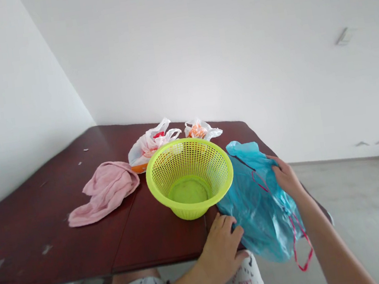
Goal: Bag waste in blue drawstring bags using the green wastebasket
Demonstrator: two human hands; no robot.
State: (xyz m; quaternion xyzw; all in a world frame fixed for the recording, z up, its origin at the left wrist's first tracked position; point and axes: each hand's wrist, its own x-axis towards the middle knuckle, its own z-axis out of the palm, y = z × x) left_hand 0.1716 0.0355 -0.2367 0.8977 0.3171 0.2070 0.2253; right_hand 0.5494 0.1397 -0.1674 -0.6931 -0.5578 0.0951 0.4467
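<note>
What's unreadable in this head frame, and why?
All head view:
- Blue bag contents: hidden by crumpled plastic.
- Left hand: its own fingers hide whether it pinches the bag.
- Left white bag, lower right: behind the green basket.
- Wall fixture, upper right: too blurred to identify.
- Table, left end: cut off by frame edge.

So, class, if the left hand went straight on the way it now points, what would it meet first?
Most likely the blue plastic bag: the left hand points forward and rightward, its fingers at the bag's edge, though exact contact is hard to judge.
</note>
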